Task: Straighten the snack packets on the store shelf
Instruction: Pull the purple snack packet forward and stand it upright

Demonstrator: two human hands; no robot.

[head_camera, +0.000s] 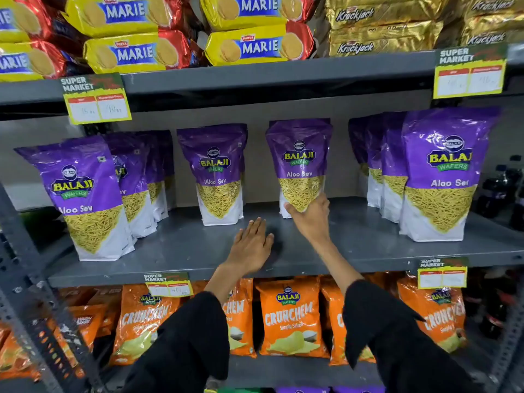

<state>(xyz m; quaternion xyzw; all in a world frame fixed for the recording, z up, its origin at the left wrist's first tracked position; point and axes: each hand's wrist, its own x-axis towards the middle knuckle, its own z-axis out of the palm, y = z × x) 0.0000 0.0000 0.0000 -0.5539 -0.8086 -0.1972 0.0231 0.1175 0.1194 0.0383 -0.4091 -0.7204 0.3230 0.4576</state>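
Purple Aloo Sev packets [442, 177] stand upright in loose rows along the grey middle shelf [175, 251], gaps between them. Your right hand [310, 215] grips the base of the centre-right packet [300, 163], far back. Your left hand [252, 245] rests flat, fingers spread, on bare shelf nearby. Orange Crunchem bags [289, 316] fill the shelf below.

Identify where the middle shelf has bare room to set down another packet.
Bare shelf lies in front of the two middle Aloo Sev packets, around the left hand, and between the held packet and the crowded right-end row.
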